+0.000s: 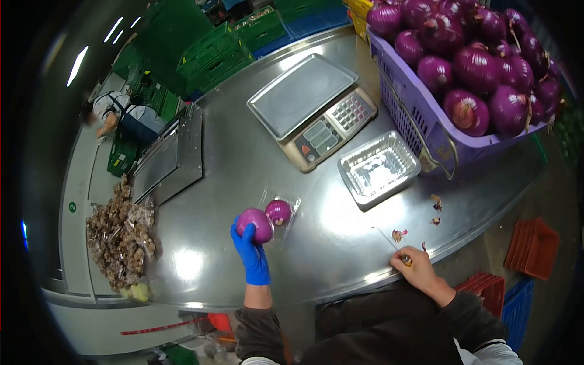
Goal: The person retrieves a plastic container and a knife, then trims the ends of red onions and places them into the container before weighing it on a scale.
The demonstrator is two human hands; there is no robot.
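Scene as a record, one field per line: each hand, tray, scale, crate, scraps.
left_hand: blue-gloved hand, holding a purple onion
right_hand: bare hand, gripping a small knife
clear_tray: plastic tray, smaller onion in it
scale: tabletop scale, beside stacked trays
crate: purple crate, heaped with onions
scraps: skin bits on metal table

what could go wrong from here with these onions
The thin knife in the right hand might nick the gloved left hand if the two come together. The smooth onion held there might slip and roll. Onions heaped above the rim of the purple crate might tumble if it's bumped.
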